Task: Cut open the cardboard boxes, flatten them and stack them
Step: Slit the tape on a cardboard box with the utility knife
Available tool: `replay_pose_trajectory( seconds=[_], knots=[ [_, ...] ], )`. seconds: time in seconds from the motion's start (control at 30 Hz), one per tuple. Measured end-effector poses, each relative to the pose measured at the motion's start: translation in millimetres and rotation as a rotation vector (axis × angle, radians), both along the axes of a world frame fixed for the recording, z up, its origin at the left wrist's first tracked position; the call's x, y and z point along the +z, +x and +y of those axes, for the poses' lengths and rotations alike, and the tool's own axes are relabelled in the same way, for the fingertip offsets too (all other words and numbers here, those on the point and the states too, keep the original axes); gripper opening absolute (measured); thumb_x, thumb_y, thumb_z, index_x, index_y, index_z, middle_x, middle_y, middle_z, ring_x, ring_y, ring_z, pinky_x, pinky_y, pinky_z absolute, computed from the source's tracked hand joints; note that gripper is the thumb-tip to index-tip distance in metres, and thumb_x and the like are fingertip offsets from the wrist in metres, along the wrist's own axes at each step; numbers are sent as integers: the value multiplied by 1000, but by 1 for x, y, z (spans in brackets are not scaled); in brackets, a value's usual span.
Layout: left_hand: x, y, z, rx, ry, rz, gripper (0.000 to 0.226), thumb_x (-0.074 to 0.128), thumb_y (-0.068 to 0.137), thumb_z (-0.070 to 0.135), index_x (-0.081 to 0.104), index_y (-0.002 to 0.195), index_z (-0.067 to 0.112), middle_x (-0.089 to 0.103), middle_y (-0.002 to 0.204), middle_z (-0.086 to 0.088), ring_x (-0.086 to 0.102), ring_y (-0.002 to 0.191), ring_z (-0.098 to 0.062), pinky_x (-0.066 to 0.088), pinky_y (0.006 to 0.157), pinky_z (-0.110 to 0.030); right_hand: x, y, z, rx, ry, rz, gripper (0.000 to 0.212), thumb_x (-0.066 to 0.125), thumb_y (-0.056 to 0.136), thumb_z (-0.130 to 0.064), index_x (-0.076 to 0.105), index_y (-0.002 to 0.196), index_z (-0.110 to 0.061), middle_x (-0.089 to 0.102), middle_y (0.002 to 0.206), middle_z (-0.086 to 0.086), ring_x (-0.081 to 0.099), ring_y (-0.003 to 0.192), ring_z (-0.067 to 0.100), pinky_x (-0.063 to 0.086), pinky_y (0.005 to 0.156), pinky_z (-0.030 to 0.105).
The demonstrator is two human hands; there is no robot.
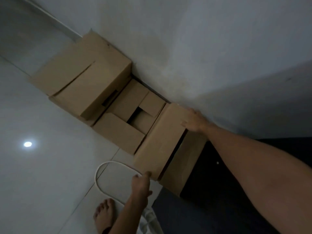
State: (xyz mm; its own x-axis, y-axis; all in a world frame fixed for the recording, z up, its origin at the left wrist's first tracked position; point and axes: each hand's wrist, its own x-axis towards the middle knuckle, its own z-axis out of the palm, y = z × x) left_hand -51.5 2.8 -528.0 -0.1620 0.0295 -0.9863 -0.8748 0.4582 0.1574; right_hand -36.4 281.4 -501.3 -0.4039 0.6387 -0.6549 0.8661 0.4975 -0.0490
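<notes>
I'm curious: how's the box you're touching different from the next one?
The near box has its flaps nearly shut, one dark slit; the middle box has a gaping hole. The left hand and right hand touch the near box, not the middle box. Both are brown cardboard.

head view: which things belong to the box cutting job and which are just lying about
job: near brown cardboard box, gripped by left hand, right hand resting on it; middle open-flapped brown cardboard box; large far brown cardboard box
lying about: white looped cable
</notes>
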Motion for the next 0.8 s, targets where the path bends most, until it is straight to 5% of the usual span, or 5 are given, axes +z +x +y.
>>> replay_pose_trajectory(
  seconds=[0.13,0.23,0.37,0.8],
  knots=[
    [-44,24,14,21,9,-65,31,56,95,25,41,116,9,50,109,-10,48,92,-25,44,84,-39,-45,22,25,-126,-73,-1,103,63,80,-61,7,153,-15,19,159,9,24,144,30,27,115,44],
    [-69,35,19,51,87,-33,25,52,97,22,44,120,15,53,119,-9,51,107,-28,42,96,-42,-79,38,37,-204,-106,12,125,55,57,-83,2,153,-24,15,160,5,22,145,28,26,115,49],
    [-74,36,21,77,70,-12,25,48,98,20,47,123,16,55,123,-10,54,112,-32,43,102,-48,-76,37,25,-133,30,-50,99,58,83,-63,0,154,-25,11,160,12,18,144,37,21,116,50],
    [107,-32,0,83,-35,340,48,50,94,37,46,137,16,44,138,-17,45,122,-36,35,107,-48,113,-35,9,-133,108,36,83,63,80,-61,30,146,-22,36,144,15,38,132,36,35,105,44]
  ],
)
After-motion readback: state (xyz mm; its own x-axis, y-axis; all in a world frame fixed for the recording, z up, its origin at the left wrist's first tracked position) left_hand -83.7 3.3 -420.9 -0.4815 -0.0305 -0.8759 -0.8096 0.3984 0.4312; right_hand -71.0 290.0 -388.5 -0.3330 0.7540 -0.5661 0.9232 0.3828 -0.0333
